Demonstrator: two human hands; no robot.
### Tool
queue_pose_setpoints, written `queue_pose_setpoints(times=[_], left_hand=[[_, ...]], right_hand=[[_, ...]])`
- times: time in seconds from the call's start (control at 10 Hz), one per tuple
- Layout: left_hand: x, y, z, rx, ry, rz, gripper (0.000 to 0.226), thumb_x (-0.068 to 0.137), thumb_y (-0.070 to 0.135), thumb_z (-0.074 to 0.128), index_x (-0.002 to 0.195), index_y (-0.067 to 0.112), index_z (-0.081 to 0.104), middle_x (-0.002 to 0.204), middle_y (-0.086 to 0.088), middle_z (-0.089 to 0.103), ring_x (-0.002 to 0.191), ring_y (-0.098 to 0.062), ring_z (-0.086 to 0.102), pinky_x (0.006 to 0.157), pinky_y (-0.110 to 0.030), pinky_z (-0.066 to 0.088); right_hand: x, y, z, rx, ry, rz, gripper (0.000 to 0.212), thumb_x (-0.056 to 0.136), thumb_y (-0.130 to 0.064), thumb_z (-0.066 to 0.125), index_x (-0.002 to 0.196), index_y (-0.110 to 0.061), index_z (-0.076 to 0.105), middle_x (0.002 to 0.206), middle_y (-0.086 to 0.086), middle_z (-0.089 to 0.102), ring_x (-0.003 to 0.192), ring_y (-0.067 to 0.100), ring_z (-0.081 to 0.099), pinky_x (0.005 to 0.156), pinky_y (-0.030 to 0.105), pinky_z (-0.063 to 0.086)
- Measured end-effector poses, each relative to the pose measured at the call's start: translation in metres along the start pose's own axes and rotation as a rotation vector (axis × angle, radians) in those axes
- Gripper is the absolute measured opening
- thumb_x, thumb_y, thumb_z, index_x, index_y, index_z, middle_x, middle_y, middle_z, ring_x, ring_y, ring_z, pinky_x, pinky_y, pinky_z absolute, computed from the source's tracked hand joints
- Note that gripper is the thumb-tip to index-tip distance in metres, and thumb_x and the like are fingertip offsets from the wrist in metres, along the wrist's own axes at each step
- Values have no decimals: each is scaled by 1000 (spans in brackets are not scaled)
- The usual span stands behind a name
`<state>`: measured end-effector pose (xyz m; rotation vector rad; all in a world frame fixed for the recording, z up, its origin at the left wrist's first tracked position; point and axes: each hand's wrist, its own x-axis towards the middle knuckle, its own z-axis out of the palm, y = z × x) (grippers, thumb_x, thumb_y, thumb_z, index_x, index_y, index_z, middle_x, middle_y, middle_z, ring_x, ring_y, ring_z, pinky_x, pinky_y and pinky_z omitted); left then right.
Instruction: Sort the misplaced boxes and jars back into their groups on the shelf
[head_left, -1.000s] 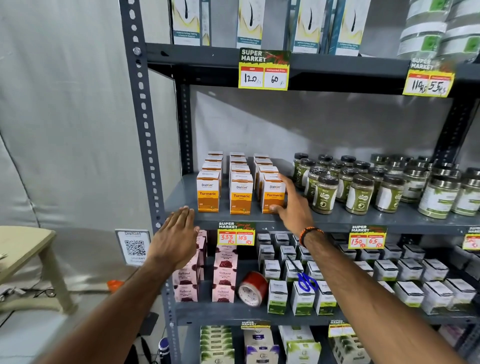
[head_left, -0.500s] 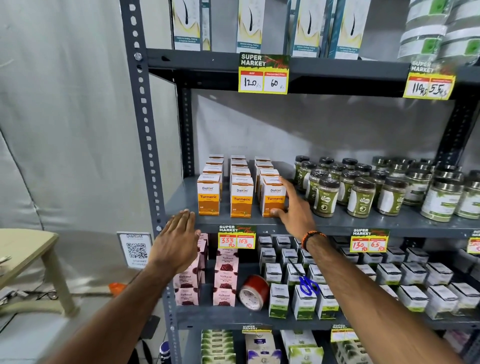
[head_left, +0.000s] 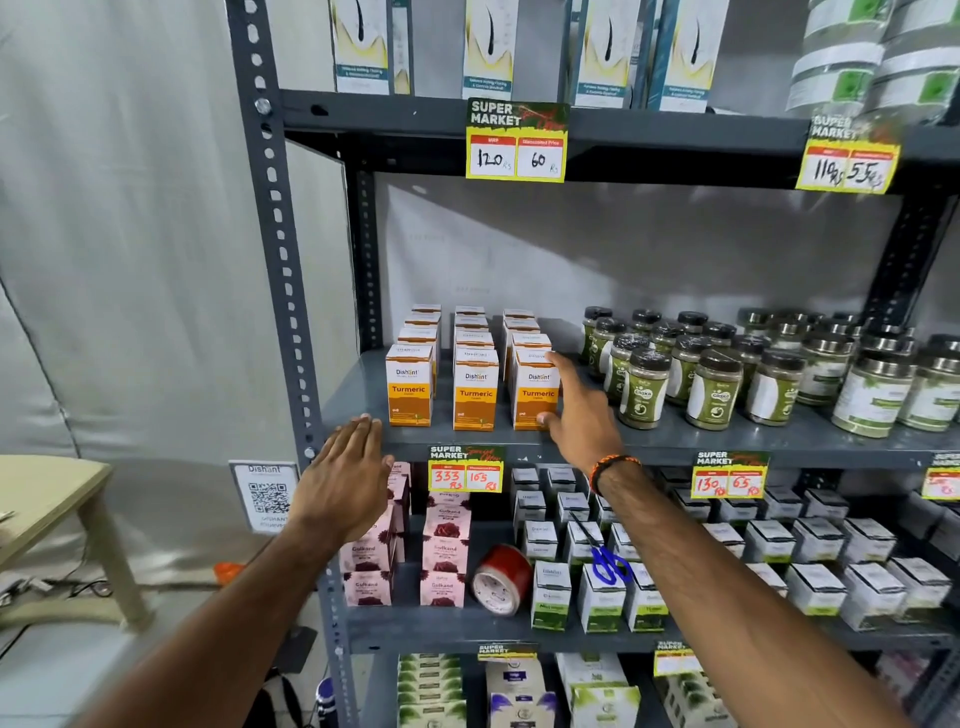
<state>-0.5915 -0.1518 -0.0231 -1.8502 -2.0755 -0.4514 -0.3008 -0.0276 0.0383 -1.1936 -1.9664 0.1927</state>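
The biggest risk sits with the right hand (head_left: 576, 415): its fingers (head_left: 563, 364) are spread against the side of the front turmeric box (head_left: 536, 389) in the right-hand row, thumb at the lower corner, not clamped round it, so a hard sideways push would likely topple that light carton into its neighbours or skew the row. Just to the right stand the green jars (head_left: 641, 392), close-packed near the shelf's front edge; a careless sweep of the wrist could knock one off. The left hand (head_left: 345, 480) is empty, fingers straight and together, flat by the shelf lip below the left box, holding nothing. On the shelf below, a red tape roll (head_left: 501, 579) lies on its side and blue scissors (head_left: 608, 561) rest on the white boxes (head_left: 600, 597), both loose enough to roll or slide if the rack (head_left: 275, 260) is jolted. The boxes and jars look grouped on the middle shelf (head_left: 727, 441). Pale sheeting lines the walls, and a beige surface (head_left: 47, 499) stands left, a QR sign (head_left: 266, 493) beside it.
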Motion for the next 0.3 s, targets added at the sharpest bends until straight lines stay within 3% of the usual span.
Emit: queue_pose_setpoints(times=[0.2,0.3], left_hand=[[-1,-2,-1,-10,-30,-7,67,103,45,12,157,6,13,165,-17,16,153,-28,12,125,-45,12],[2,-3,-1,-36,-25,0,67,103,46,13,157,6,12,165,-16,15,153,-27,11,125,-46,13]], right_hand=[[-3,-10,-5,-45,-21,-17,97,88,-12,78,163,-32,20,114,12,68,96,30,69,87,49,59],[-1,-14,-21,-34,-21,18,106,88,-15,80,165,-32,9,145,17,54,119,33,63,100,48,53]])
